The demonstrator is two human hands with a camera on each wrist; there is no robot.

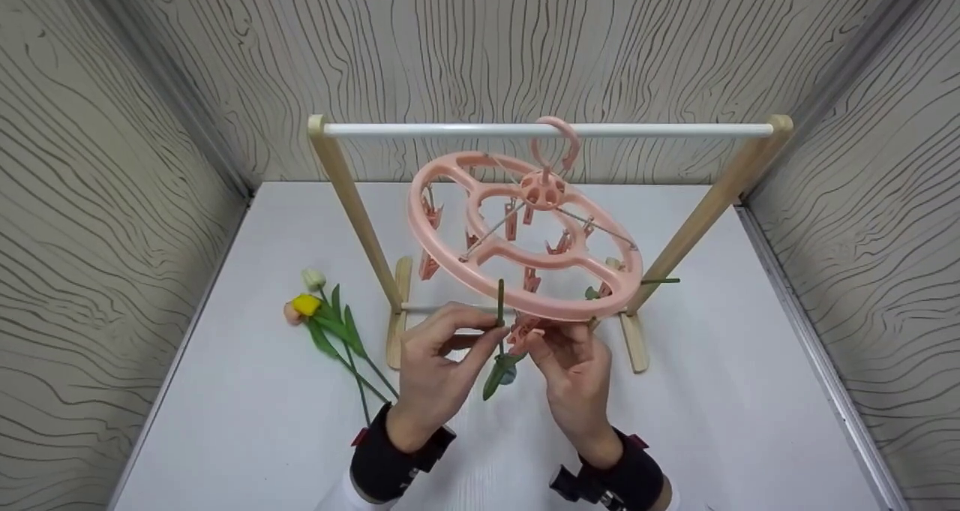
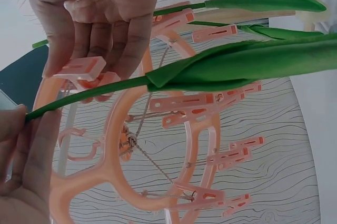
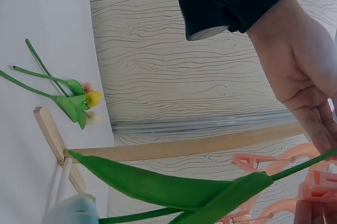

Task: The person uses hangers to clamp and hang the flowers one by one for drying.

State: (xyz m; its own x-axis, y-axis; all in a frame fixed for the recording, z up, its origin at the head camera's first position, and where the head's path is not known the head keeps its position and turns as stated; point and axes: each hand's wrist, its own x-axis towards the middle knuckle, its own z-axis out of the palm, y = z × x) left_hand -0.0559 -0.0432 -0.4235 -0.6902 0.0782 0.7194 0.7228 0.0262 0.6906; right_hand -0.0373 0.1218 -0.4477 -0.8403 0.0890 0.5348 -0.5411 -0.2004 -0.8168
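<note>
My left hand point(image 1: 442, 365) pinches the green stem point(image 1: 501, 301) of an artificial tulip between thumb and fingers. The tulip hangs head down, its leaf point(image 3: 174, 184) and pale blue bloom point(image 3: 73, 211) below the hand. My right hand point(image 1: 577, 376) pinches a pink clothespin point(image 2: 81, 68) at the near rim of a round pink drying hanger point(image 1: 450, 252). The stem passes right beside the clothespin; whether it lies between the jaws I cannot tell. Two other tulips hang from the hanger, their leaves point(image 2: 268, 0) showing in the left wrist view.
The hanger's hook point(image 1: 574, 147) hangs on a white rod point(image 1: 450, 130) of a wooden stand point(image 1: 360, 226). Several more clothespins point(image 1: 429, 265) dangle from its rings. White, yellow point(image 1: 306, 305) and pink tulips lie on the white table point(image 1: 247, 421), left of the stand. Patterned panels enclose the table.
</note>
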